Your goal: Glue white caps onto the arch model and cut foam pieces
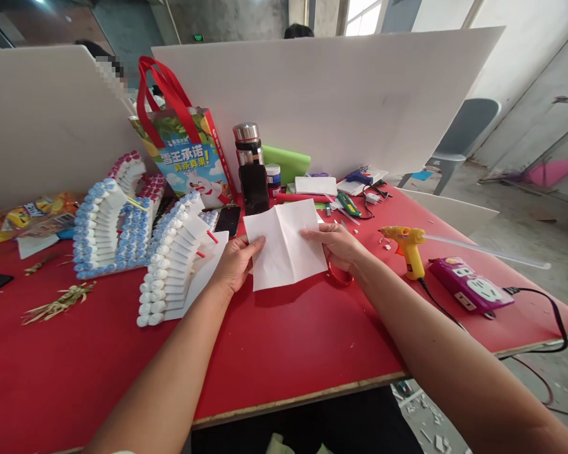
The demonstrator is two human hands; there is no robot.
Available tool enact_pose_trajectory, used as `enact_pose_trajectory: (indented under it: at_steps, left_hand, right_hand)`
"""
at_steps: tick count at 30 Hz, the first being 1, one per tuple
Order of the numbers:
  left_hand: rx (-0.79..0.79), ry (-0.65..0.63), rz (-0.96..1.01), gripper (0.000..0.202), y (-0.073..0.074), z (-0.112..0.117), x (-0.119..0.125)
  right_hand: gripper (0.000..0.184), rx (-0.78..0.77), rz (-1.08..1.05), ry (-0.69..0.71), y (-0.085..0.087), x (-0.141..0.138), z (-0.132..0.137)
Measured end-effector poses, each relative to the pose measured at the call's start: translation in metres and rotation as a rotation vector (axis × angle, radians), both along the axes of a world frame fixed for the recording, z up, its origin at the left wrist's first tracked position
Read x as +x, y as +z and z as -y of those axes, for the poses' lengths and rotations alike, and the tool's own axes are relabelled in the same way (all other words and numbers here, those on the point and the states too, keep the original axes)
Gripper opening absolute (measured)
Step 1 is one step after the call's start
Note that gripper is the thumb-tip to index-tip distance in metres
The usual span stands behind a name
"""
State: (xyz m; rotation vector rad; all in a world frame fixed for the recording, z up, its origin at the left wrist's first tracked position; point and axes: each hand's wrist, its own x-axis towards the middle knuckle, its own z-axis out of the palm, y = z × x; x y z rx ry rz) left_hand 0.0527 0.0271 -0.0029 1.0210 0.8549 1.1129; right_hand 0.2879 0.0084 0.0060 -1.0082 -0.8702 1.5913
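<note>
A creased sheet of white paper (288, 246) is held up over the red table, a fold line running down its middle. My left hand (239, 261) pinches its left edge, thumb on top. On the opposite edge, my right hand (336, 244) grips the paper between thumb and fingers. Just below the right hand, partly hidden by it, lies a red ring-shaped thing (341, 275), perhaps a scissors handle or tape roll. Left of my left hand stands a fan-shaped white craft piece (170, 265) edged with rounded white and blue tips.
A yellow glue gun (409, 246) and a purple power strip (471, 287) with cords sit at the right. Behind are a black phone (228, 221), a steel-topped flask (247, 142), a green cutter (349, 205) and a shopping bag (184, 157). White boards (312, 101) stand along the back.
</note>
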Motion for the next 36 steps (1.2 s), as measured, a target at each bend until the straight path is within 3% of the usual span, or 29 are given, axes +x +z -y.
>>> enact_pose_trajectory:
  at_steps: [6, 17, 23, 30, 36]
  left_hand:
    - [0.132, 0.131, -0.069, 0.035, -0.008, -0.007, -0.003]
    - [0.115, -0.035, -0.026, 0.041, 0.003, 0.0, -0.004]
    - [0.111, -0.014, 0.024, 0.026, 0.002, -0.002, -0.007]
    - [0.126, -0.033, -0.008, 0.016, 0.009, -0.001, -0.008]
    - [0.123, -0.037, 0.0, 0.015, 0.012, 0.001, -0.01]
  right_hand:
    - [0.025, 0.047, 0.078, -0.015, -0.006, 0.005, -0.004]
    - [0.028, 0.091, -0.004, -0.042, -0.003, 0.015, -0.007]
    - [0.026, 0.062, 0.004, -0.058, 0.0, 0.014, -0.005]
    - [0.01, 0.183, 0.109, -0.01, 0.007, 0.013, -0.001]
    - [0.012, 0.198, 0.142, 0.017, 0.007, 0.015, -0.002]
